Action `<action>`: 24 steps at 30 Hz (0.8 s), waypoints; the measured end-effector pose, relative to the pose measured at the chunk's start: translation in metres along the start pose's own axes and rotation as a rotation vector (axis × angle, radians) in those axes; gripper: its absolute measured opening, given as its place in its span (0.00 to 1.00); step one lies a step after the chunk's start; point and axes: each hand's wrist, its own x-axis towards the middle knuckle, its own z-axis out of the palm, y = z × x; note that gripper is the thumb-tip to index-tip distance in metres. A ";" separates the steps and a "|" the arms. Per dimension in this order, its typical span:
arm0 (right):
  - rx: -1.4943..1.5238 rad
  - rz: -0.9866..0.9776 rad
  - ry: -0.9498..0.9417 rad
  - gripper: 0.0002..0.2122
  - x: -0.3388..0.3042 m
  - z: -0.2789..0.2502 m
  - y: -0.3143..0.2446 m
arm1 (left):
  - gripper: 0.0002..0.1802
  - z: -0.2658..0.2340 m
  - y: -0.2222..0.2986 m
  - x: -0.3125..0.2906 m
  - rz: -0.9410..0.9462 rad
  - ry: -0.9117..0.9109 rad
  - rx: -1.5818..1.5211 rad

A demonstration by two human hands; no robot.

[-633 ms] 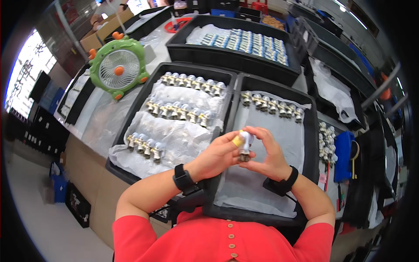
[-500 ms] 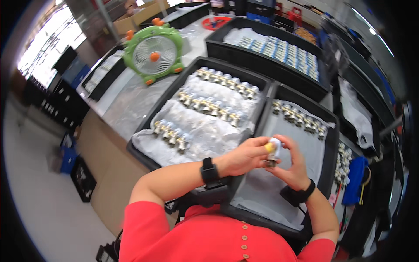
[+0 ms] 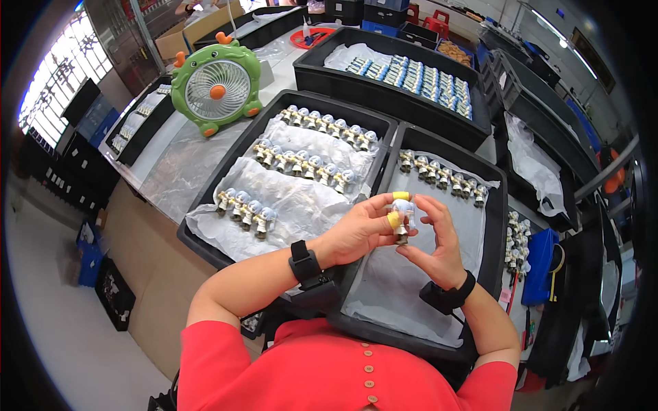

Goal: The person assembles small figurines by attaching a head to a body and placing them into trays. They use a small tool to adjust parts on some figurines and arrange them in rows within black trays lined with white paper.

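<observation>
A small figurine [image 3: 404,218] with a pale blue head and dark base is upright between my hands, in front of my chest. My left hand [image 3: 360,229] pinches it from the left; yellow tape wraps its thumb and a finger. My right hand [image 3: 442,246] curves round the other side, thumb at the base and fingertips by the head. Below is a black tray [image 3: 498,226] lined with pale sheet, a row of similar figurines [image 3: 442,177] along its far end. To the left, another black tray [image 3: 188,236] holds three rows of figurines [image 3: 301,164] on white paper.
A green fan [image 3: 216,89] stands on the table at the far left. Behind the trays, a larger black bin [image 3: 308,79] holds many blue-and-white pieces. More figurines [image 3: 516,243] and a blue object [image 3: 541,267] lie at the right. Black crates [image 3: 541,75] stand at the far right.
The view has shifted, so the trays and fan appear farther left. Both hands keep the figurine between them, and it now looks sharper and more upright.
</observation>
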 end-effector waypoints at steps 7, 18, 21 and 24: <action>-0.081 -0.080 -0.016 0.27 -0.002 0.000 0.004 | 0.23 -0.004 -0.001 0.000 -0.016 -0.001 -0.088; 0.011 -0.003 0.061 0.20 -0.005 0.006 0.013 | 0.22 -0.006 -0.004 0.002 0.009 0.106 -0.047; -0.061 -0.034 0.103 0.17 -0.003 0.006 0.009 | 0.24 -0.006 -0.003 0.001 0.016 0.122 -0.022; -0.139 -0.086 0.109 0.15 -0.005 0.004 0.008 | 0.25 -0.002 0.003 -0.001 0.004 0.128 -0.064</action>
